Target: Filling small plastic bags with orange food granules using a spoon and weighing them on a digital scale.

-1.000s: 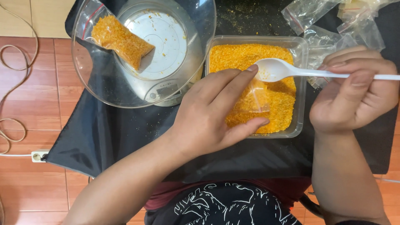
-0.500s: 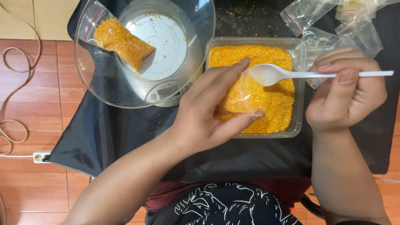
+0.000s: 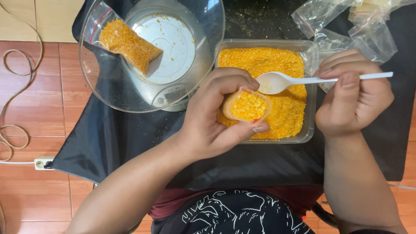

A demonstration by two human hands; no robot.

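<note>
Left hand (image 3: 216,117) curled around small bag (image 3: 247,105) of orange crumbs, mouth up, over tub's (image 3: 311,86) near edge. Right hand (image 3: 353,102) pinches white spoon (image 3: 299,80), bowl just above bag.

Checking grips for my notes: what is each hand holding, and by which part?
The left hand holds a small clear plastic bag of orange crumbs around its open mouth. The right hand pinches a white plastic spoon along its handle.

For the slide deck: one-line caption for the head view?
Left hand holds an open small bag of orange crumbs over the tray; right hand holds a white spoon.
</note>
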